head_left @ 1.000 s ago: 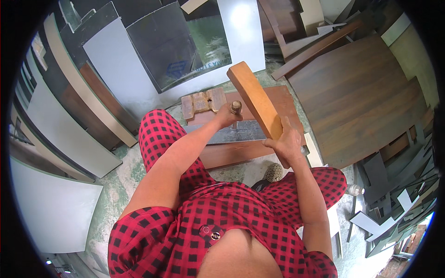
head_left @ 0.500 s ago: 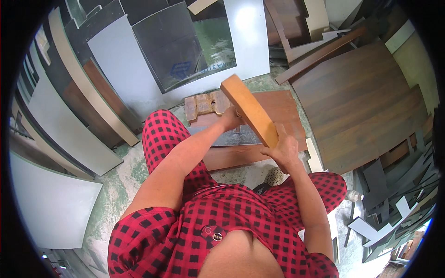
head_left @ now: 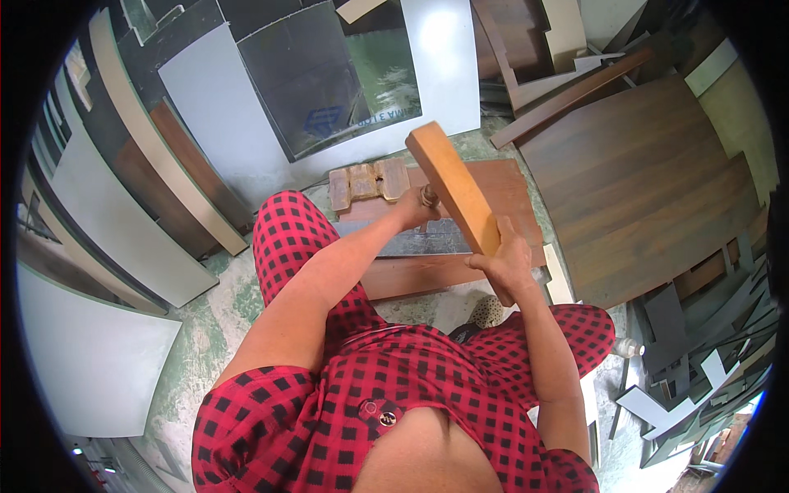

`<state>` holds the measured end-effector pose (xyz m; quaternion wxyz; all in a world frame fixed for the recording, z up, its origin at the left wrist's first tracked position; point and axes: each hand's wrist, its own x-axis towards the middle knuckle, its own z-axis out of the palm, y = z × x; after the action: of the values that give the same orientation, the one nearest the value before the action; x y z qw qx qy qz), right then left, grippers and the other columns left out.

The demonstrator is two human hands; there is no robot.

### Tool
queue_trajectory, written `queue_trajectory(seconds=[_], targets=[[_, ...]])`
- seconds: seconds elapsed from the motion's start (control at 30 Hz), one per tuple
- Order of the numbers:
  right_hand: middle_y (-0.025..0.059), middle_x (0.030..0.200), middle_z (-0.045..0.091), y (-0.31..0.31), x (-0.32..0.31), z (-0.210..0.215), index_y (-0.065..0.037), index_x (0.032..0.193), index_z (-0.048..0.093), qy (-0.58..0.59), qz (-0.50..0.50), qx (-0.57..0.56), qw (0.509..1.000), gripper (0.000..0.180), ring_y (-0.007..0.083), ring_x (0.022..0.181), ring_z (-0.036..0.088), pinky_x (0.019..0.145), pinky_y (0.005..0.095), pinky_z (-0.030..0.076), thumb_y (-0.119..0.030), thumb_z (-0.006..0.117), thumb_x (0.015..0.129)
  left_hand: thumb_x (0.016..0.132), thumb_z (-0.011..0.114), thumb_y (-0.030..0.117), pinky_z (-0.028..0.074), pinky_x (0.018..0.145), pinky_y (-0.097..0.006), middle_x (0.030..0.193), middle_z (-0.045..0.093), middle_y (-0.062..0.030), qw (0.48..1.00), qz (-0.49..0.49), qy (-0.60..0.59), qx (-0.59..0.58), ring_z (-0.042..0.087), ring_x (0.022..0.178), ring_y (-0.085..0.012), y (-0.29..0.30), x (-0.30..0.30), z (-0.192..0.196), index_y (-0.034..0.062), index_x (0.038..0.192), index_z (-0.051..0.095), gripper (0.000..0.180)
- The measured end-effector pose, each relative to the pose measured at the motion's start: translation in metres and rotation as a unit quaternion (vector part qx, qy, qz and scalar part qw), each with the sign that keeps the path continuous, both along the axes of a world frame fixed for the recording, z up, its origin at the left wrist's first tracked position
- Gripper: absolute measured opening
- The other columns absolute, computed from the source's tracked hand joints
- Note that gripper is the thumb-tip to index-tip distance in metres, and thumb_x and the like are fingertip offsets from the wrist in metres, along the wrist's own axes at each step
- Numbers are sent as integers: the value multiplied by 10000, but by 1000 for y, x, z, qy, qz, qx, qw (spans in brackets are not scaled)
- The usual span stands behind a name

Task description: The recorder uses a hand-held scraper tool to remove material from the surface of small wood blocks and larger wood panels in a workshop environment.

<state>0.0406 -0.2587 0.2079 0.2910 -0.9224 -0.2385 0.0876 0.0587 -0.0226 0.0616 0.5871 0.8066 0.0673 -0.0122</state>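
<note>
A long orange-brown wooden block (head_left: 452, 185) is held aslant in front of me, above the boards on the floor. My right hand (head_left: 509, 259) grips its near end, thumb toward the left. My left hand (head_left: 417, 209) is closed at the block's left side, around a small rounded part by the far half; its fingers are partly hidden. Below lie a grey streaked slab (head_left: 403, 241) and a reddish-brown board (head_left: 501, 185). A notched, worn wooden piece (head_left: 362, 182) rests just beyond my left hand, on the board's far left.
White and dark panels (head_left: 304, 82) lean at the back. Curved-looking strips and panels (head_left: 123, 214) stand at the left. A large brown wood-grain panel (head_left: 633, 189) is at the right, with a heap of offcuts (head_left: 699, 361) nearer me. My checked trouser legs (head_left: 292, 230) flank the boards.
The block has moved slightly to the right, its far end rising a little in the picture. Both my hands have moved a little right with it and keep their hold.
</note>
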Motion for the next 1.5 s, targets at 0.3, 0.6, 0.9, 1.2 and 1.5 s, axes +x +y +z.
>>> queue_trajectory(seconds=[0.3,0.6,0.9,1.2,1.5], targets=[[221,851,628,-2,1,9,-26,1110,478,-32,-21,45,998,736,405,814,619,719,448,476,-343,770,513,590,743,133,483,613,-330,692,621,-47,998,-62,20,18,573,639,-175,5,4,-1,49,747,596,231],[198,848,629,2,-5,1,-52,1125,479,-32,25,-22,999,709,397,794,619,692,443,484,-308,763,529,637,750,120,482,594,-324,699,626,-41,994,-37,-97,40,570,629,-149,-2,5,-9,37,789,617,218],[213,873,639,3,-8,12,-51,1149,489,-27,-12,153,988,723,385,841,625,722,445,496,-296,765,527,653,698,102,511,561,-317,734,658,-62,994,-64,-22,-91,639,688,-150,7,5,-21,19,901,653,265],[214,894,646,-1,6,-18,-36,1170,483,25,-24,12,999,790,376,894,628,773,417,490,-332,781,500,620,726,99,483,512,-317,710,637,-64,999,-22,28,-1,591,570,-165,-3,-1,3,28,858,641,263],[173,975,654,-34,60,-98,-1,1112,520,219,-226,-3,949,750,308,943,634,816,382,493,-373,821,534,624,747,26,469,556,-277,727,582,2,999,-7,20,-35,541,631,-99,-6,0,42,56,814,605,239]])
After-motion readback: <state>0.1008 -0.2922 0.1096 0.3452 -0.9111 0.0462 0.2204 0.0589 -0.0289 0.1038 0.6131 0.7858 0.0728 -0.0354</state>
